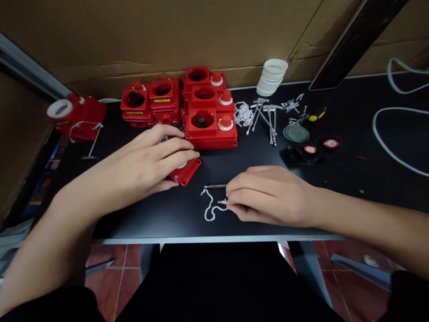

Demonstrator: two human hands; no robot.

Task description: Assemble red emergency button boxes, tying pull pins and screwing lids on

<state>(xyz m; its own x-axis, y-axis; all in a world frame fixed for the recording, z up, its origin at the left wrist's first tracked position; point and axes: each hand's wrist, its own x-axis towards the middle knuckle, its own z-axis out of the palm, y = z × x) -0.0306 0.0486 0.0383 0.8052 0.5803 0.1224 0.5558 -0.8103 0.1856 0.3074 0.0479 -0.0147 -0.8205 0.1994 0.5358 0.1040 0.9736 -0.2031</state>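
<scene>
**Left hand over a red part, right hand pinching a small metal piece**

The left hand bends over a red part, which is partly hidden and lies just in front and to the left of the front red box. Its fingers are moderately spread and hold the part.

The right hand is in front and to the right of that box, its fingertips closed narrowly on a small metal piece. A metal rod sticks out from it; I cannot tell whether it is gripped. A white cord curls beside these fingertips, in front of the box.

Right of the box are T-shaped pins and glass discs; white rings stand behind them.
</scene>
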